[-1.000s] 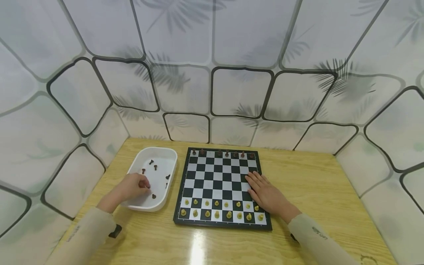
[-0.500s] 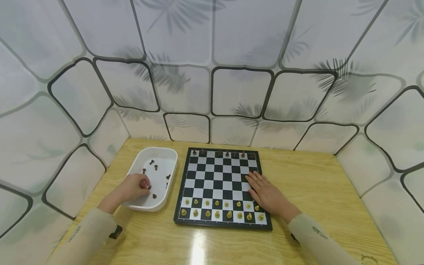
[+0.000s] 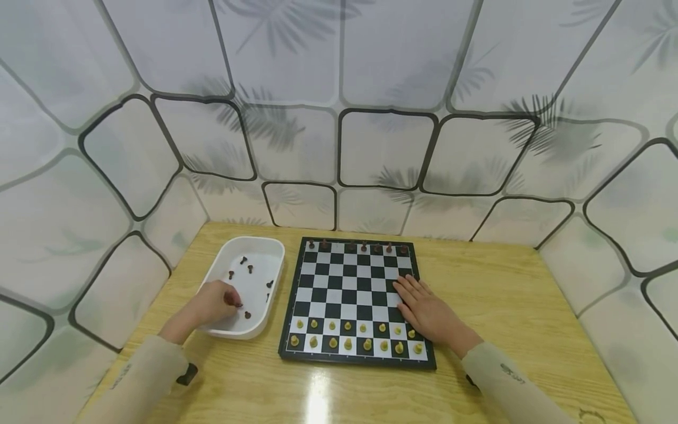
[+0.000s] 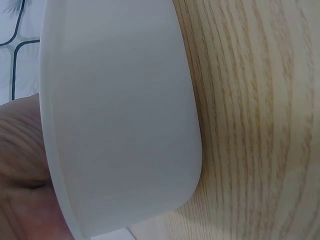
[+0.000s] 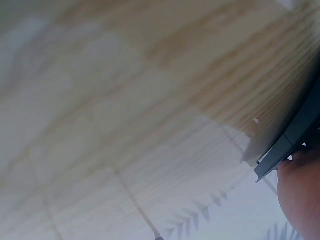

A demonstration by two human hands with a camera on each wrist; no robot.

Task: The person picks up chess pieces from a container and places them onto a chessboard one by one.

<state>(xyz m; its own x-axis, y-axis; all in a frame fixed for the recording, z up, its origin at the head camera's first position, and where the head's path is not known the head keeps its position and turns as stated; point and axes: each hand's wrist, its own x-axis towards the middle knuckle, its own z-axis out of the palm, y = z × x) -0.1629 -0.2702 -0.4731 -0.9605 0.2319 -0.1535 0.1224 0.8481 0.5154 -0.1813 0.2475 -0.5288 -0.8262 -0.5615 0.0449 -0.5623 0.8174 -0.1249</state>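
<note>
In the head view my left hand (image 3: 214, 303) reaches over the near left rim of a white tray (image 3: 261, 297). Thumb and fingers pinch a dark red chess piece (image 3: 231, 300), mostly covered by them. Several more dark red pieces (image 3: 250, 269) lie loose on the tray floor. My right hand (image 3: 424, 310) rests with straight fingers on the right edge of a black-and-white chessboard (image 3: 341, 282). The left wrist view shows the tray's outer wall (image 4: 120, 115) and part of the palm; the fingers are hidden there.
Yellow chess pieces (image 3: 347, 325) fill the two near rows of the board. Several dark red pieces (image 3: 364, 248) stand along the far row, with a gap at its third square. Beneath everything is a wooden table (image 3: 487, 282), walled by patterned cloth (image 3: 386, 147).
The left fingers have shifted slightly in the tray, and a dark piece now shows between them. The right hand stays in place on the board.
</note>
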